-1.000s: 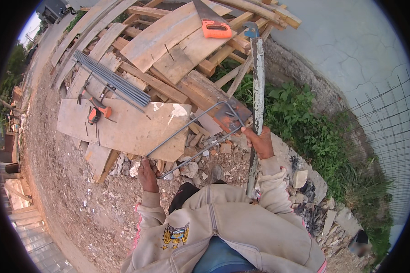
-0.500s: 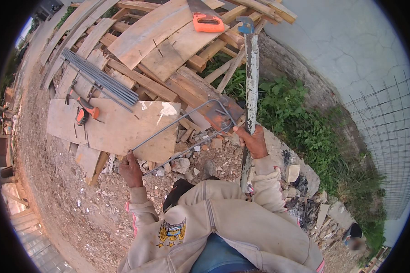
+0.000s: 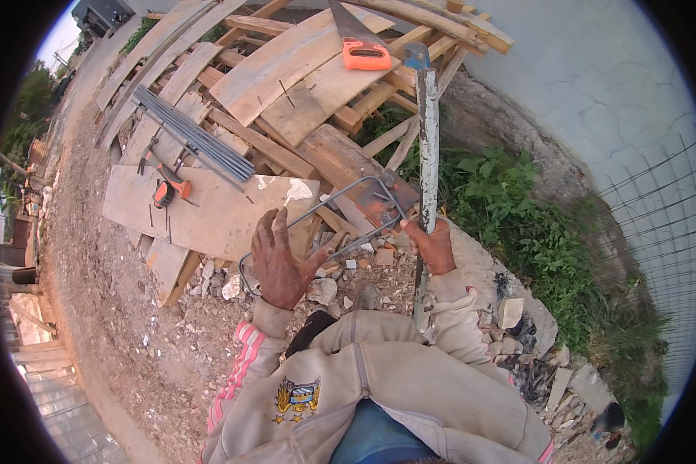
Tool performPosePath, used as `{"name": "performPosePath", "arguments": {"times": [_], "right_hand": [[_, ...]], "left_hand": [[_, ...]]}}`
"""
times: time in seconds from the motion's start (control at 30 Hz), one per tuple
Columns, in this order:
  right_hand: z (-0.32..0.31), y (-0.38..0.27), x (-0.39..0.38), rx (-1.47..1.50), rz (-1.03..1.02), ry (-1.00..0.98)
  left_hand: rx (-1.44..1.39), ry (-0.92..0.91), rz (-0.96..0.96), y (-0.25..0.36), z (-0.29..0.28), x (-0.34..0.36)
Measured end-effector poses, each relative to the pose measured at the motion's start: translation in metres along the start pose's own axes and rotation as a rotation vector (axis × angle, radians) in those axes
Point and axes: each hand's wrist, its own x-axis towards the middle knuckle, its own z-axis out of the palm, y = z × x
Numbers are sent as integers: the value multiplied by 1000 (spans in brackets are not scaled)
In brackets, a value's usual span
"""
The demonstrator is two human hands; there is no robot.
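Observation:
A thin grey steel rod bent into a long rectangular frame [image 3: 329, 202] lies across the middle. Over its near-left end is my left hand [image 3: 278, 263], fingers spread, thumb out toward the lower rod. Whether the palm touches the rod cannot be seen. My right hand [image 3: 435, 246] is closed around a long bar [image 3: 428, 147] with flaking white paint and a blue hooked head [image 3: 417, 56]. Its thumb lies at the frame's right corner, beside the bar. A rusty metal plate [image 3: 387, 203] sits under the frame's far end, on a thick timber.
Planks and boards [image 3: 271, 66] are piled ahead, with an orange-handled saw [image 3: 366, 56], a bundle of steel rods [image 3: 197, 135], a hammer [image 3: 165, 172] and a tape measure [image 3: 163, 193] on them. Rubble covers the ground [image 3: 170, 348]. Weeds [image 3: 510, 201] and wire mesh [image 3: 657, 224] line the wall.
My left hand has let go of the frame's near end and opened, moving right over the rods. My right hand stays at the bar. The view has shifted slightly.

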Motion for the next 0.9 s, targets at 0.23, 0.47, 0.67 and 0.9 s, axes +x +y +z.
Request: {"name": "performPosePath", "arguments": {"times": [0.23,0.47,0.67,0.9], "right_hand": [[-2,4,-2,-10,-36,8],[-4,-5,-2,36,52,-24],[-8,-13,-4,-48,93,-40],[-44,-23,-39,-396,96,107]], "left_hand": [[154,-188,126,41,82,27],[131,-217,188,29,83,39],[100,-133,228,21,91,36],[102,-212,245,20,85,39]]}}
